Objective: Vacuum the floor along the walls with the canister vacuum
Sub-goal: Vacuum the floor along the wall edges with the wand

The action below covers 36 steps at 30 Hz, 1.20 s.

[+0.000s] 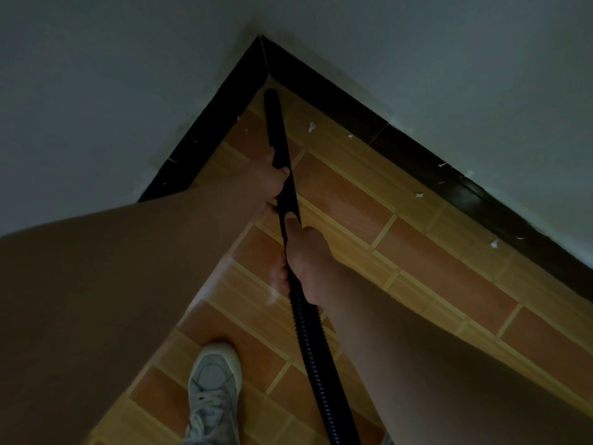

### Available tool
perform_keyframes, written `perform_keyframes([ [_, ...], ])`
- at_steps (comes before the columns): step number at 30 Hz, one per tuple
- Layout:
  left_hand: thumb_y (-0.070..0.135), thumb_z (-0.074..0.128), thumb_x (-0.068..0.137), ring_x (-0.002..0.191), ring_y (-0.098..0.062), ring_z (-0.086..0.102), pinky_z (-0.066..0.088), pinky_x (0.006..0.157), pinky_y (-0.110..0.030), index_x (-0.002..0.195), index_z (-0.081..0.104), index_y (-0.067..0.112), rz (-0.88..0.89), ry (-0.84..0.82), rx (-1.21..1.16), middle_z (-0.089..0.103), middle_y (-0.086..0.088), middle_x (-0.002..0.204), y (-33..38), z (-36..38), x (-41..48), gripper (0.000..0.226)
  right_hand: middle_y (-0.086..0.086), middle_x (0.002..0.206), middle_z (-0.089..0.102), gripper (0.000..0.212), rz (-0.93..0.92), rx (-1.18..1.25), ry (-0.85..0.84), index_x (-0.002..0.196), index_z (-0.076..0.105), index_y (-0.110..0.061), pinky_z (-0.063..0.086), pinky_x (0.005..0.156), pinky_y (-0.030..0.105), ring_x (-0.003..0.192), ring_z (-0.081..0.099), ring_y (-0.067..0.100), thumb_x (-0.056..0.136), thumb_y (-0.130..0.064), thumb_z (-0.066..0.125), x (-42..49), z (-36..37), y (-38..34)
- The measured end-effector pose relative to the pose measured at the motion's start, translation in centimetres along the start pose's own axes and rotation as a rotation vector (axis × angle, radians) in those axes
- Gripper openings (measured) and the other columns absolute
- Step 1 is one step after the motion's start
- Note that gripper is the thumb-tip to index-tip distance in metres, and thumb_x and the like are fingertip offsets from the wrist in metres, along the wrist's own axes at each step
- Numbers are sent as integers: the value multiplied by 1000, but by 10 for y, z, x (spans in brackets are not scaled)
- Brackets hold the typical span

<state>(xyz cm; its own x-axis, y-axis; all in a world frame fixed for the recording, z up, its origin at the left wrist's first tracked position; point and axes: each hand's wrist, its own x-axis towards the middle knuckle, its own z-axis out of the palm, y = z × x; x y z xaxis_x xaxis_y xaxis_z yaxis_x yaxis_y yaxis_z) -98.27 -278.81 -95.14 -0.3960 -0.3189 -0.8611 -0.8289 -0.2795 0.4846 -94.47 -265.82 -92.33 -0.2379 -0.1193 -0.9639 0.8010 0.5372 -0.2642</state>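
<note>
A black vacuum wand (276,123) points into the corner where two grey walls meet, its tip close to the black baseboard (321,91). My left hand (268,184) grips the wand partway up. My right hand (303,258) holds it lower down, where the smooth tube joins the ribbed black hose (313,358). The hose runs down toward the bottom edge of the view. The canister is out of view. Small white scraps (311,126) lie on the orange and yellow tiled floor (369,200) along the right wall.
My foot in a grey sneaker (213,383) stands on the tiles just left of the hose. More white bits (418,195) lie further along the right baseboard. Grey walls close in on both sides of the corner.
</note>
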Motion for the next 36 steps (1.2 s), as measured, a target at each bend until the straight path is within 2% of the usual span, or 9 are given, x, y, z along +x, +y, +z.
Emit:
perform_keyframes([
  [4, 18, 48, 107, 124, -30, 56, 58, 80, -48, 160, 24, 32, 45, 33, 107, 49, -6, 148, 10, -2, 3, 59, 8, 73, 59, 51, 32, 53, -8, 112, 55, -15, 49, 64, 39, 52, 52, 21, 101, -63, 42, 2, 5, -12],
  [9, 17, 47, 108, 114, -24, 54, 58, 73, -44, 159, 26, 33, 26, 15, 103, 48, 1, 138, -5, -5, -9, 58, 7, 76, 59, 54, 38, 38, -18, 120, 56, -17, 49, 61, 36, 54, 52, 19, 101, -65, 39, -1, 13, 10],
  [13, 17, 49, 107, 115, -21, 56, 57, 86, -44, 160, 23, 35, 24, 12, 120, 46, -1, 151, -31, -5, -19, 62, 3, 75, 57, 47, 39, 76, -20, 112, 57, -21, 45, 55, 31, 52, 50, 14, 102, -62, 38, -11, 16, 42],
  [16, 17, 53, 105, 109, -27, 64, 59, 90, -51, 157, 29, 41, -6, 16, 78, 57, -4, 137, -50, -2, -27, 62, 4, 81, 61, 47, 26, 97, 5, 110, 56, -25, 47, 57, 33, 57, 53, 15, 100, -66, 37, -17, 23, 67],
  [23, 19, 56, 104, 104, -28, 66, 60, 89, -50, 155, 31, 44, -12, -32, 139, 62, -7, 129, -74, 14, -44, 62, 5, 87, 62, 72, -42, 109, 91, 103, 56, -29, 51, 68, 44, 72, 59, 24, 72, -88, 29, -26, 33, 104],
  [28, 20, 57, 103, 109, -27, 64, 58, 93, -50, 155, 30, 45, 7, -43, 152, 58, -4, 138, -72, 22, -44, 63, 6, 87, 64, 50, -15, 114, 81, 105, 55, -28, 52, 61, 38, 65, 59, 20, 96, -73, 33, -24, 18, 105],
  [32, 18, 56, 104, 120, -24, 59, 55, 100, -45, 157, 29, 40, 34, -35, 164, 46, -2, 153, -59, 27, -42, 63, 6, 83, 62, 52, 15, 131, 59, 112, 55, -20, 48, 57, 34, 61, 56, 19, 101, -66, 34, -21, 7, 90],
  [34, 18, 53, 106, 119, -19, 55, 56, 94, -37, 158, 27, 36, 54, -23, 206, 41, -1, 156, -51, 31, -42, 62, 5, 82, 61, 53, 21, 136, 53, 113, 55, -18, 47, 58, 34, 59, 54, 18, 102, -66, 34, -19, 3, 82],
  [36, 18, 50, 107, 112, -13, 52, 57, 72, -24, 160, 24, 34, 67, -13, 232, 40, -1, 158, -45, 34, -37, 61, 6, 83, 60, 51, 26, 135, 44, 110, 54, -19, 48, 60, 35, 60, 53, 18, 101, -66, 36, -16, -1, 74],
])
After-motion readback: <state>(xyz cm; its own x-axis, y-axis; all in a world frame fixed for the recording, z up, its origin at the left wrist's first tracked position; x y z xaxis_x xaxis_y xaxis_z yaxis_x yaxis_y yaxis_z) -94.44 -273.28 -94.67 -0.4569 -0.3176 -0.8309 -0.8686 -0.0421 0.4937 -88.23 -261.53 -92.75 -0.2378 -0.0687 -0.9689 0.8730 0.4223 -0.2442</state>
